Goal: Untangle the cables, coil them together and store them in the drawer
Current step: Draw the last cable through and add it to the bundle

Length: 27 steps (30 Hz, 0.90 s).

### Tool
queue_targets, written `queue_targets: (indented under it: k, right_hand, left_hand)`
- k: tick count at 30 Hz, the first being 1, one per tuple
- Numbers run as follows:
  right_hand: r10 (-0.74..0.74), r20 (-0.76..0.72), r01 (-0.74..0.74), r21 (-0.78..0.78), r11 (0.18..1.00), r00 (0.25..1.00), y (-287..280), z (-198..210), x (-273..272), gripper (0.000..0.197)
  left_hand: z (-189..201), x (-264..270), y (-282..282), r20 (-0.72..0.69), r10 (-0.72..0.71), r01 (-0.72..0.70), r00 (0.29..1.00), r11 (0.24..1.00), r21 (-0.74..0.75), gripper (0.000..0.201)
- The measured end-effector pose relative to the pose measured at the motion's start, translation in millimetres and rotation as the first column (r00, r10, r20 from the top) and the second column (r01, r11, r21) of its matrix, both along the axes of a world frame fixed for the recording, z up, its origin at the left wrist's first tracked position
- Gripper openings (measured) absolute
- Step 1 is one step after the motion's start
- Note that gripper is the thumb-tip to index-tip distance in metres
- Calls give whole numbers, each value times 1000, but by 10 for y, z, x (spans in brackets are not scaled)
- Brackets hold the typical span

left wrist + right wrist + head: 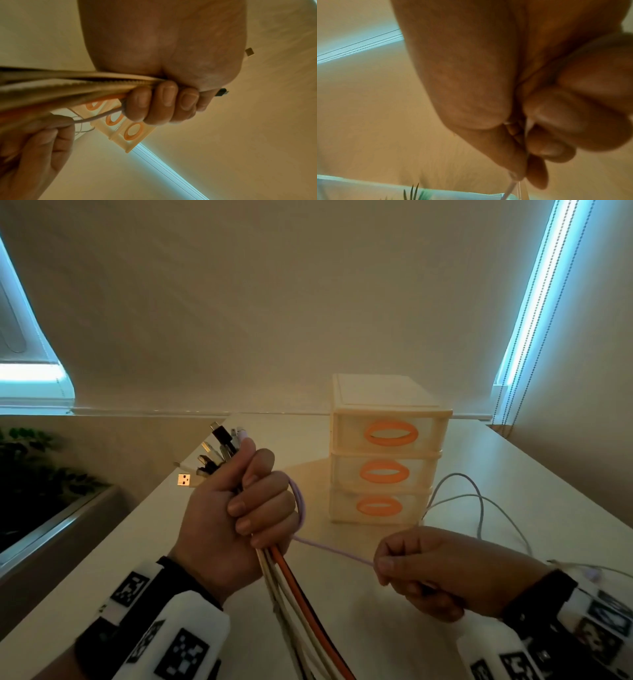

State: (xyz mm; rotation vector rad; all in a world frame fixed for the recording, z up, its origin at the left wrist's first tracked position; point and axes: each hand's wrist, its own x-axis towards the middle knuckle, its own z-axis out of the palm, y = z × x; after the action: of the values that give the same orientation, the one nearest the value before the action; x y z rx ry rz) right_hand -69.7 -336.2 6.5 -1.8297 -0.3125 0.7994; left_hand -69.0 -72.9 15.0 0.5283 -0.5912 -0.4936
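My left hand [239, 508] is raised over the table and grips a bundle of cables [291, 587], white, orange and black, with several USB plugs [212, 453] fanning out above the fist. A thin lilac cable [329, 549] loops round the back of that fist and runs right to my right hand [421, 570], which pinches it between thumb and fingers. In the left wrist view the fingers [154, 102] curl round the bundle [68, 86]. The right wrist view shows the cable [561, 189] leaving the pinch. A cream three-drawer unit [387, 453] with orange handles stands behind, all drawers closed.
Loose loops of pale cable [479, 508] lie on the white table [164, 542] right of the drawer unit. A dark planter with leaves [37, 474] sits beyond the table's left edge. A blind with bead chains [534, 313] hangs at the right.
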Motion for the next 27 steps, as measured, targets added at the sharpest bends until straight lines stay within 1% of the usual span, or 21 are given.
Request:
queue_targets:
  k: [1,2,3,4,6,7,8,9,11,12,13,15,16,17,19,20,22,24,25,26,27]
  right_hand:
    - [13,83,-6,-92,996,996,23,22,-9,23]
    - [21,242,35,-224,974,970,54,40,-19,28]
    - [29,437,132,-333,933,899,81,43,-21,34]
    - [16,618,262,-356,897,786,108,35,-14,40]
    - [-136,819,463,-171,870,558,170,29,3,45]
    - [-211,854,489,-57,870,475,203,14,9,44]
    - [-267,864,475,38,879,427,244,-6,12,40]
    - [-305,859,437,109,893,410,282,-23,6,33]
    - [-354,827,302,236,924,438,364,-2,-61,13]
    - [-347,808,215,276,937,475,398,22,-115,10]
    - [-315,812,139,284,949,491,414,30,-153,14]
    - [-201,849,54,200,978,488,420,19,-197,23]
    - [-135,851,46,130,990,508,415,-8,-197,25]
    - [-74,830,50,56,997,553,403,-44,-182,25]
    - [-14,728,79,-55,995,686,369,-87,-141,16]
    - [-5,693,103,-100,990,721,347,-102,-119,13]
    - [-27,695,187,-156,970,719,289,-141,-59,26]
    - [-97,767,301,-129,945,635,233,-172,-2,31]
    - [-115,793,316,-102,943,598,212,-182,11,30]
    - [-111,794,296,-90,951,598,205,-180,11,27]
    - [-78,766,235,-98,967,638,207,-173,4,22]
  left_hand:
    - [16,-13,10,1,-32,32,1000,1000,-2,48]
    - [33,-22,17,5,-74,74,997,997,3,48]
    - [37,-32,14,9,-117,117,993,993,25,49]
    - [31,-42,5,14,-151,149,988,986,75,50]
    - [-24,-76,-41,41,-174,159,984,956,246,49]
    - [-73,-94,-77,61,-181,150,982,928,341,47]
    - [-113,-118,-123,72,-200,152,977,894,421,45]
    - [-140,-139,-172,62,-214,160,975,867,471,44]
    - [-173,-142,-250,26,-166,135,986,874,467,46]
    - [-188,-114,-266,11,-102,88,995,903,421,48]
    - [-205,-81,-266,-2,-20,20,1000,935,355,50]
    - [-198,-30,-241,-31,110,-102,993,973,208,50]
    - [-167,-22,-232,-58,157,-147,986,977,154,50]
    - [-148,-13,-220,-100,212,-199,972,971,129,51]
    - [-135,-2,-213,-194,337,-316,921,940,132,51]
    - [-139,-6,-212,-218,371,-350,903,928,130,50]
    - [-169,20,-189,-239,329,-316,914,944,91,46]
    - [-205,52,-157,-201,221,-213,954,975,60,46]
    - [-214,60,-142,-170,178,-171,969,984,57,46]
    - [-221,66,-124,-144,144,-138,979,989,52,46]
    - [-227,71,-105,-125,123,-117,985,992,48,46]
